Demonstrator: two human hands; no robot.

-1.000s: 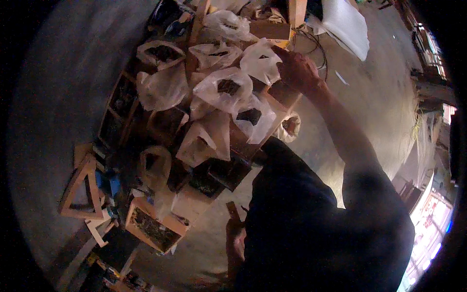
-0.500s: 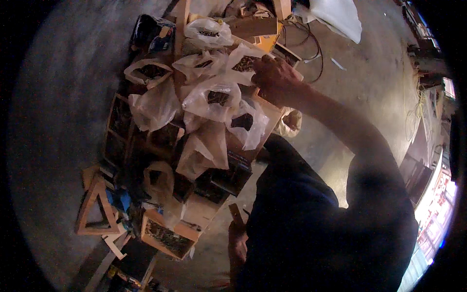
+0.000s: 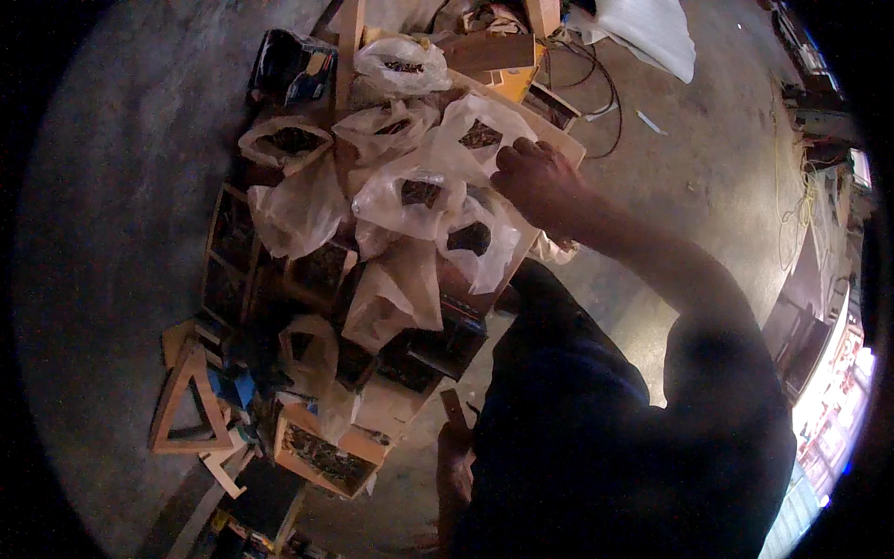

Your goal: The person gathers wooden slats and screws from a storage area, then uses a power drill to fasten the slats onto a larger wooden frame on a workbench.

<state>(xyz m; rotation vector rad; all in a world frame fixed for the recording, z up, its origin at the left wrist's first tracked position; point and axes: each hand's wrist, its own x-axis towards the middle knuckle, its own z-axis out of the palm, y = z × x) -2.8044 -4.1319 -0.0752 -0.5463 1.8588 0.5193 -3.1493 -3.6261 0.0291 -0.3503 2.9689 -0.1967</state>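
My right hand is over the right edge of a low board, its fingers curled together beside the rim of an open clear plastic bag. Small brown pieces like screws or nails fill that bag. What the fingers pinch, if anything, is hidden. Low down by my dark clothing, my left hand is closed around a short flat wooden strip that points upward. Several similar open plastic bags crowd together left of my right hand, some with dark small pieces inside.
A wooden box of small metal pieces stands at the near end. Left of it lies a triangular wooden frame among offcuts. Compartment boxes line the left side. A dark cable and white sheeting lie on the floor at far right.
My right hand has drawn back slightly toward me, away from the bag's mouth, which now shows more fully. My left hand still holds the wooden strip in about the same place.
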